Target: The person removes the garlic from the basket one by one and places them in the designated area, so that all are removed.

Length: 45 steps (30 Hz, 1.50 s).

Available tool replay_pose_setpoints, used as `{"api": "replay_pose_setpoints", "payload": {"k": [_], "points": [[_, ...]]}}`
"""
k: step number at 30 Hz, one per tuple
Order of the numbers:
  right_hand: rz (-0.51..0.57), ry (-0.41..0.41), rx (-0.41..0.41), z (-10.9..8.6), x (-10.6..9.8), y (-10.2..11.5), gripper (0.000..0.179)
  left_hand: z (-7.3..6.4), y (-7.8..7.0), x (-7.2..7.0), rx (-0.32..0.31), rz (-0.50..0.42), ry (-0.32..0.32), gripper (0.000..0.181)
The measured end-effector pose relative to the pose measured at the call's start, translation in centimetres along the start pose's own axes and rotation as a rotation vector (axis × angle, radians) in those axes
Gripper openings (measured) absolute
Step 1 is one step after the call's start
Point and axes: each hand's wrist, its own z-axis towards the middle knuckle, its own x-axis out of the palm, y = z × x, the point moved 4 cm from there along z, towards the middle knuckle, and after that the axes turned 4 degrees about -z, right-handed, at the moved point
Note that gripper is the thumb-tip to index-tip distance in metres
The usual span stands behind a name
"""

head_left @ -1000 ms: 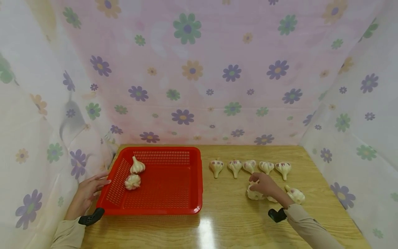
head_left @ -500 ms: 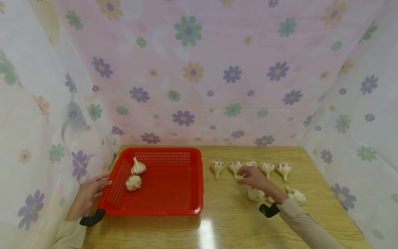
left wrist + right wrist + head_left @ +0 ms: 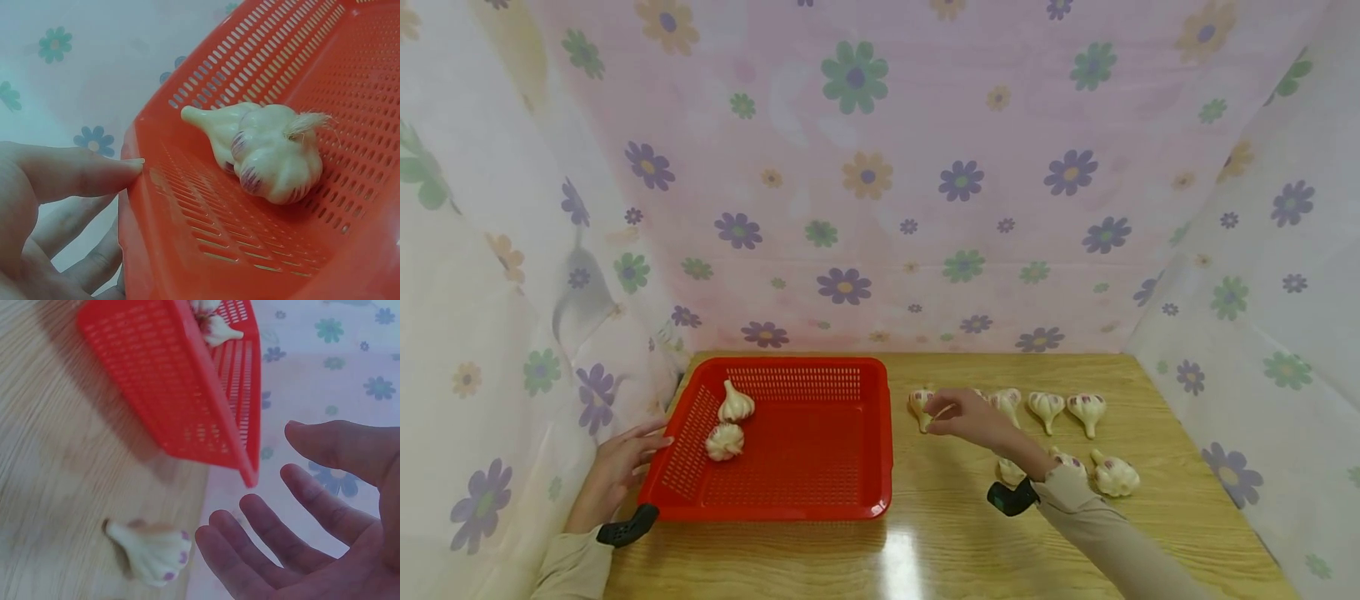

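Observation:
My left hand (image 3: 617, 471) is at the left side of a red plastic basket (image 3: 797, 362). In the left wrist view its thumb tip touches the basket rim, and the other fingers lie relaxed against the outer wall. Two garlic bulbs, one upper (image 3: 736, 406) and one lower (image 3: 725, 442), lie inside near the left wall. My right hand (image 3: 973, 419) hovers over the table between basket and bulbs, fingers loosely bent and holding nothing. Its fingertips overlap the leftmost garlic bulb (image 3: 919, 403) of the back row, and the hand partly hides the neighbouring one.
Other garlic bulbs of the back row, such as the rightmost one (image 3: 1087, 411), lie on the wooden table (image 3: 820, 554). A front row includes a bulb (image 3: 1116, 475) at right; my right forearm partly covers this row. Flowered cloth (image 3: 880, 208) encloses the back and sides.
My right hand has moved left and slightly up, away from the front-row garlic and across the back row towards the basket. My left hand has stayed at the basket.

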Motion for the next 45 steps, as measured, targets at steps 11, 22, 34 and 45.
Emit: {"api": "replay_pose_setpoints", "payload": {"k": [11,22,34,45], "points": [[0.056,0.053,-0.031,2.4,2.6,2.5,0.027,0.1,0.0,0.0,-0.013,-0.026,-0.017,0.067],[0.094,0.111,-0.086,5.1,5.2,4.7,0.02,0.5,0.2,-0.1,-0.036,-0.064,-0.037,0.07],[0.168,0.167,-0.003,7.5,8.0,6.3,0.021,0.0,-0.2,0.4,-0.009,-0.079,-0.044,0.07],[0.265,0.194,0.035,10.2,11.0,7.6,0.022,0.3,0.2,0.2,-0.005,-0.101,-0.04,0.069]]}}
